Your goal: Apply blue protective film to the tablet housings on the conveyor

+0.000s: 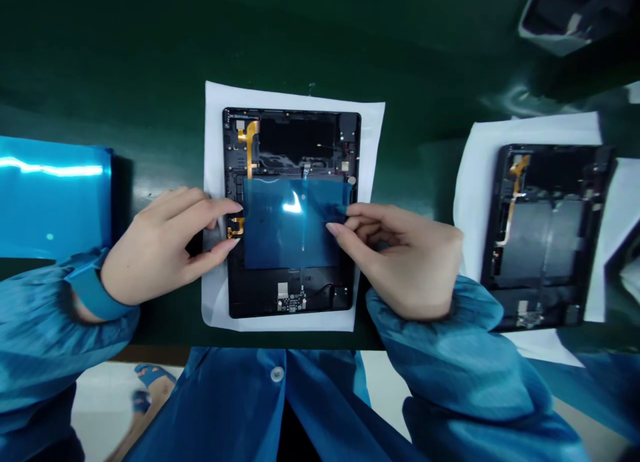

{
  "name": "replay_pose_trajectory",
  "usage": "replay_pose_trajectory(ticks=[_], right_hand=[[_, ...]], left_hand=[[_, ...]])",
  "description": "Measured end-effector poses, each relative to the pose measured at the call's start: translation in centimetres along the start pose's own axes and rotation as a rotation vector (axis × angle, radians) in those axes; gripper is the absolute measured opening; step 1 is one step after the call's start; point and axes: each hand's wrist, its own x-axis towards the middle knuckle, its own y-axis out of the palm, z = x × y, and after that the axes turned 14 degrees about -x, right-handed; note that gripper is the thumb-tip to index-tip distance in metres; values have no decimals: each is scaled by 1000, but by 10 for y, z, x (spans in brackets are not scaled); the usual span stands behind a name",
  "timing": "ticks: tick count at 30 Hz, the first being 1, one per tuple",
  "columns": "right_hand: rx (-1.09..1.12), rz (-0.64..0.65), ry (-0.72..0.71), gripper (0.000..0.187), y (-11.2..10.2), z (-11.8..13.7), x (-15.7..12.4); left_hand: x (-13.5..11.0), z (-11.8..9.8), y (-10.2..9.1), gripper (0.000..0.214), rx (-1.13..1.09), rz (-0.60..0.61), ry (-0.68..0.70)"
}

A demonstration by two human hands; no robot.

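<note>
Two hands are on one opened tablet (291,212), which sits dead centre on the green bench (125,69). It lies on one white sheet (370,125), back cover off, with its boards and an orange ribbon cable showing.

Over the tablet's middle lies one blue film (293,222), glare bouncing off it. The left hand (160,245) comes in from nine o'clock, thumb and forefinger drawn close together at the film's left edge, right by the tablet's frame; whether they actually pinch the film I cannot tell. The right hand (400,255) comes in from three o'clock, fingertips bunched together and touching the film's right edge, though I cannot tell if it has a hold.

Off at three o'clock lies a second opened tablet (545,239) on its own white paper (480,155), with no film on it and nobody touching it. That makes two tablets and two sheets. At nine o'clock, well apart from the left hand, sits one stack of shiny blue film (53,195). At one o'clock, at the far edge, there is one grey object (565,22), too blurred to name.
</note>
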Motion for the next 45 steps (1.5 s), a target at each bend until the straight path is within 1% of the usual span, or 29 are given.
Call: replay_pose_trajectory(ticks=[4,8,11,14,19,23,25,29,31,34,37,41,43,45], right_hand=[[17,27,10,18,0,0,0],[80,22,55,35,2,-3,1],[133,35,81,44,3,-4,2],[172,54,105,41,3,-3,3],[228,28,178,31,3,-1,5],[258,15,197,28,2,-2,8],[279,21,200,24,2,-3,9],[320,10,191,23,6,-8,11],[332,10,186,23,9,-10,12],[362,21,170,23,13,-13,12],[418,33,177,21,14,-15,13],[487,36,201,19,15,-15,15],[503,35,208,19,15,-15,15],[506,37,210,20,16,-15,16]], left_hand=[[-1,1,1,32,1,1,-9],[0,0,0,31,-8,-3,-25],[1,-2,0,30,9,-17,8],[1,-1,0,28,19,-12,38],[1,0,-2,30,-3,2,-4],[2,-8,-5,30,13,12,-1],[5,-14,-5,29,49,24,41],[13,-24,4,28,210,115,185],[20,-29,10,33,285,167,235],[34,-39,17,43,321,265,275],[50,-49,23,47,306,362,323],[66,-55,29,51,288,437,333],[70,-53,31,56,298,468,318],[70,-48,29,55,305,480,307]])
